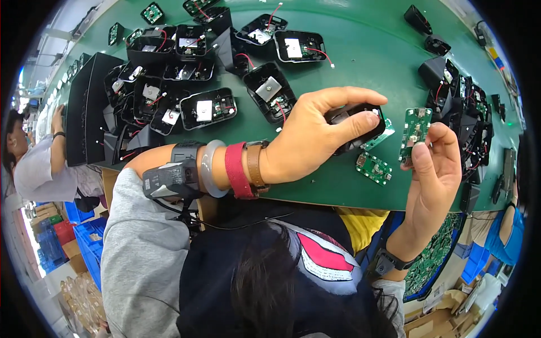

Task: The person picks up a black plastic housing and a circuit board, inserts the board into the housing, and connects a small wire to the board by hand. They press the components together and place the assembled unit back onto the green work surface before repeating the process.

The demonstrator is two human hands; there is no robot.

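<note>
My left hand (315, 129) grips a black plastic housing (369, 127), thumb across its near face and fingers over the far edge. Held upright a little to the right is a green circuit board (416, 130), pinched between the thumb and fingers of my right hand (437, 160). Below the housing another green circuit board (374, 168) lies on the table. A further board (385, 135) shows partly behind the housing. Just left of my left hand sits an open black housing (269, 90) with a silver metal plate and red wires inside.
Several open black housings with wires (208, 108) crowd the green table (360, 73) at the left, beside a black box (93, 112). More housings (465, 112) are heaped at the right. A bin of circuit boards (434, 259) stands below the right edge. A person (42, 158) sits at far left.
</note>
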